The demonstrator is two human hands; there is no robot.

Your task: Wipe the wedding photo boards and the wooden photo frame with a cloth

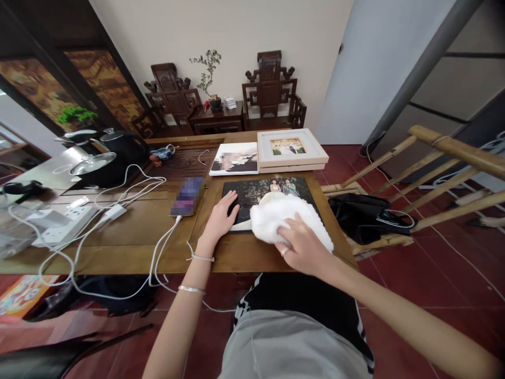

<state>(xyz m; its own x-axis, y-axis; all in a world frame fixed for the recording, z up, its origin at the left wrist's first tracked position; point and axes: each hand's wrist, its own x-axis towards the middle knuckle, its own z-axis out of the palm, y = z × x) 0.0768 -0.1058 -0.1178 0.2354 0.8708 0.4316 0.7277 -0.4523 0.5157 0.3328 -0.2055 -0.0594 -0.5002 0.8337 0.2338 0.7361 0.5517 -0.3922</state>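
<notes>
A dark photo print [260,193] lies flat on the wooden table [130,237] in front of me. My left hand [221,218] rests on its left edge, fingers flat and slightly spread. My right hand [302,247] presses a white fluffy cloth [286,218] onto the lower right part of the print, fingers closed over the cloth. Part of the print is hidden under the cloth.
Behind the print lie another photo [234,158] and a stacked white frame [292,147]. A phone [188,196] on a white charging cable, a power strip [63,221], pots [94,163] and loose cables fill the left. A black bag [363,210] sits on a bamboo chair at right.
</notes>
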